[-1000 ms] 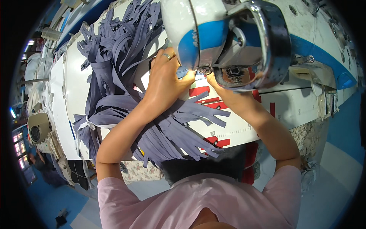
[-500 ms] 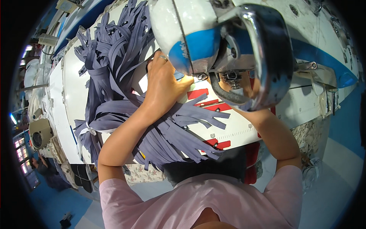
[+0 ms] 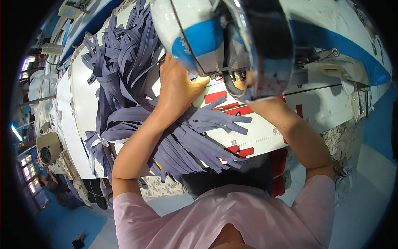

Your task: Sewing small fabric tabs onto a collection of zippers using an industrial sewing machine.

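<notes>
Long grey-blue zipper strips (image 3: 124,83) lie in a tangled heap on the white sewing table, left of my left hand (image 3: 176,85). A fanned bundle of strip ends (image 3: 186,149) passes under my left forearm. My left hand is bent beside the head of a white and blue sewing machine (image 3: 203,39), its thumb pointing at the needle area. The fingers curl at the far side, partly hidden, and what they grip does not show clearly. My right hand (image 3: 259,108) reaches beneath the machine behind a shiny curved metal part (image 3: 269,54), which hides its fingers.
Red patches (image 3: 242,110) and a printed scale mark the white tabletop (image 3: 286,128). A pale tie (image 3: 99,142) binds strips at the left. A beige machine part (image 3: 49,149) stands further left. Cloth scraps (image 3: 342,145) hang under the table's right side. Another person (image 3: 58,186) is at the far left.
The view has shifted slightly, so the machine head sits further left in the picture. My right hand is a little further left; my left hand keeps almost the same place beside the machine.
</notes>
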Demonstrator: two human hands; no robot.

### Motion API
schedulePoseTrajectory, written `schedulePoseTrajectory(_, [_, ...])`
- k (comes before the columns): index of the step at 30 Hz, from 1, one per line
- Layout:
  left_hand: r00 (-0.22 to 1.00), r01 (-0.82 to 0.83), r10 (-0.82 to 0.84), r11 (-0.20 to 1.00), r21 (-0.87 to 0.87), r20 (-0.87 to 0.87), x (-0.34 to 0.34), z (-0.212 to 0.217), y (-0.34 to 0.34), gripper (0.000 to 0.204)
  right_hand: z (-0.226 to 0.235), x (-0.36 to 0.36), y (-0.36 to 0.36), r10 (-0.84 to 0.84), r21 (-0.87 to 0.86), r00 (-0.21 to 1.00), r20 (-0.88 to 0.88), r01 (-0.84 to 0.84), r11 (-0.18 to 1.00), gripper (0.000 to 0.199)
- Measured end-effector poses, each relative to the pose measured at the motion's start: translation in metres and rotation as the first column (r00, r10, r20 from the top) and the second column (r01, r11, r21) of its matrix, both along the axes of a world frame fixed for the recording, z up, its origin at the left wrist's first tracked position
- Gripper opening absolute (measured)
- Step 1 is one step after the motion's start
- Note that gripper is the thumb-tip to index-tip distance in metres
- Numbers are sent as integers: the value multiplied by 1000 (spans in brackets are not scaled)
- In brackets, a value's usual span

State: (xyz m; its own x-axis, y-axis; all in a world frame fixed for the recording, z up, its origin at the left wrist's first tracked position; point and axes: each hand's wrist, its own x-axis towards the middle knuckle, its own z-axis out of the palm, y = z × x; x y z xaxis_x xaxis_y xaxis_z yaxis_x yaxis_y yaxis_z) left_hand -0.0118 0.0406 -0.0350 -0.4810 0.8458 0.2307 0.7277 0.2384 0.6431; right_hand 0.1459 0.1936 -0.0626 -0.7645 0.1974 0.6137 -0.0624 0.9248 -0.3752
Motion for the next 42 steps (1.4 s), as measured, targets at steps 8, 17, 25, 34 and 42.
schedulePoseTrajectory(8, [1000,17,-17,1000,-25,1,1,3,-2,34,16,1,-2,0,-31,1000,3,0,1000,31])
schedulePoseTrajectory(17, [1000,-3,3,1000,-27,-11,1,-1,-1,35,12,14,7,33,27,941,337,-45,999,36])
schedulePoseTrajectory(25, [999,-17,14,997,-70,-48,1,-3,-3,34,14,4,-6,-19,-169,999,-42,11,986,33])
schedulePoseTrajectory(34, [998,-15,12,998,-66,-56,-1,-6,-2,34,25,3,-1,69,-96,998,-6,-69,993,26])
schedulePoseTrajectory(42, [998,-3,0,999,-53,-57,-2,-7,-1,34,24,17,4,77,-181,845,530,24,983,31])
